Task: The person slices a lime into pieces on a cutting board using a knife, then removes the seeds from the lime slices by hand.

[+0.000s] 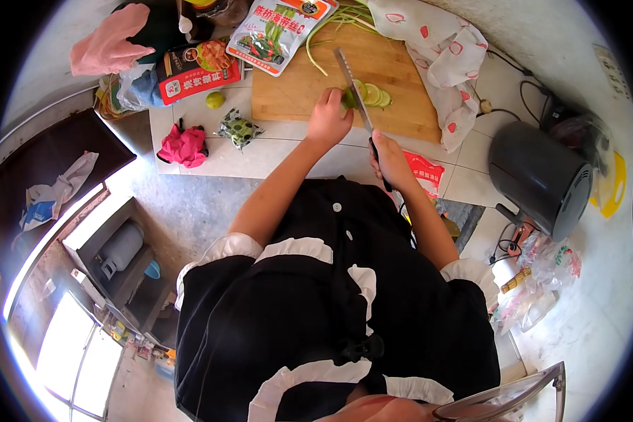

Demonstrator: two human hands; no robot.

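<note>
On the wooden cutting board [288, 95], my left hand [330, 117] is closed round a green lime [347, 99], fingertips close to the blade. A kitchen knife [349, 76] is gripped by its black handle in my right hand [392, 160]. Its blade slants across the board, tip pointing away from me, between the held lime and several pale round lime slices [378, 97]. The slices lie overlapping just right of the blade. My fingers partly hide the lime, so whether the edge is touching it is unclear.
Behind lie a white-and-red food packet [274, 35] and long green stalks [316, 53]. Leftward are a red packet [198, 69], a whole lime [215, 100], a pink bundle [183, 145] and a small bag [239, 129]. Rightward are a strawberry-print cloth [436, 60] and a dark appliance [538, 176].
</note>
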